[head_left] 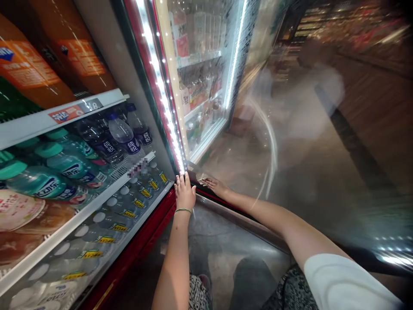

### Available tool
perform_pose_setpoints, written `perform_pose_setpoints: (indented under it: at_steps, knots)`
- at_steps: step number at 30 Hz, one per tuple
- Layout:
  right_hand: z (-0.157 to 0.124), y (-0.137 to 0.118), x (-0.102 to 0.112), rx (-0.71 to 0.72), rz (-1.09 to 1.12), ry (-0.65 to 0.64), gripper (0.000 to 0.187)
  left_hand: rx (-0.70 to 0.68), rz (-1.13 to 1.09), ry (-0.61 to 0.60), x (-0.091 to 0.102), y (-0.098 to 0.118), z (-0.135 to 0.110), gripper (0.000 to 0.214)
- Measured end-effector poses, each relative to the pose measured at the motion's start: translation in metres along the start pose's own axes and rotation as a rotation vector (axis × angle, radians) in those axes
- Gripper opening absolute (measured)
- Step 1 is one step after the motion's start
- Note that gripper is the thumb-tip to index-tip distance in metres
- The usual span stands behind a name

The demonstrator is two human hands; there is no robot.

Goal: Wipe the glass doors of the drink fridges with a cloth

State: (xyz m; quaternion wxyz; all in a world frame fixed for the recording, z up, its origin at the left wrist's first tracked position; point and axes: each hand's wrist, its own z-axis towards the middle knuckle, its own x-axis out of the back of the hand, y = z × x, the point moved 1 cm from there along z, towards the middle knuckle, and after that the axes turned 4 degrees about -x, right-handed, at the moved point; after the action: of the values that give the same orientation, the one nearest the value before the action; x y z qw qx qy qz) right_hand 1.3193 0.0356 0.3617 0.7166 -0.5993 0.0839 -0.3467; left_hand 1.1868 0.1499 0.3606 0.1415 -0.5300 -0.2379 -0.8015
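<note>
My left hand [184, 192] is open, fingers spread, tips on the lit edge of the cooler's glass door [290, 172]. My right hand [216, 186] lies flat and open on the door's dark lower frame [238, 207]. Neither holds anything. Flat hands on the frame work best, clear of the water bottles [121, 135] on the shelf.

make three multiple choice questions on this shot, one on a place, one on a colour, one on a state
1. Where are the bottles?
A) on fridge shelves
B) on the floor
C) in a basket

2. What colour is the bracelet on the left wrist?
A) red
B) green
C) white

3. What is the right hand doing?
A) gripping a bottle
B) resting empty on the door's lower edge
C) sitting in a pocket

1: A, they lie in rows on the shelves.
2: B, the thin band shows green.
3: B, its fingers lie on the edge, holding nothing.
</note>
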Motion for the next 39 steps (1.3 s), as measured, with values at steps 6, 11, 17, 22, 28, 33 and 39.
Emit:
perform_pose_setpoints:
  at_steps: [6, 11, 17, 22, 28, 33, 39]
  knots:
    - [0.007, -0.095, 0.109, 0.367, -0.48, 0.035, 0.051, -0.186, -0.092, 0.154, 0.026, 0.044, 0.023, 0.062]
    - [-0.007, -0.233, 0.229, 0.599, -1.007, 0.659, 0.063, -0.418, -0.167, 0.376, 0.078, 0.102, 0.071, 0.068]
    - [-0.016, -0.176, 0.199, 0.743, -1.355, 0.776, 0.066, -0.53, -0.252, 0.51, 0.11, 0.14, 0.095, 0.067]
    - [-0.062, -0.046, 0.15, 0.839, -1.481, 0.344, 0.059, -0.532, -0.281, 0.494, 0.103, 0.137, 0.088, 0.065]
    - [-0.091, -0.163, 0.254, 0.697, -1.496, 0.506, 0.063, -0.615, -0.254, 0.535, 0.13, 0.179, 0.085, 0.065]
    - [-0.118, -0.303, 0.363, 0.527, -1.438, 1.032, 0.058, -0.693, -0.233, 0.571, 0.157, 0.221, 0.088, 0.068]
    - [-0.08, -0.33, 0.346, 0.591, -1.35, 1.15, 0.058, -0.638, -0.223, 0.593, 0.17, 0.212, 0.11, 0.072]
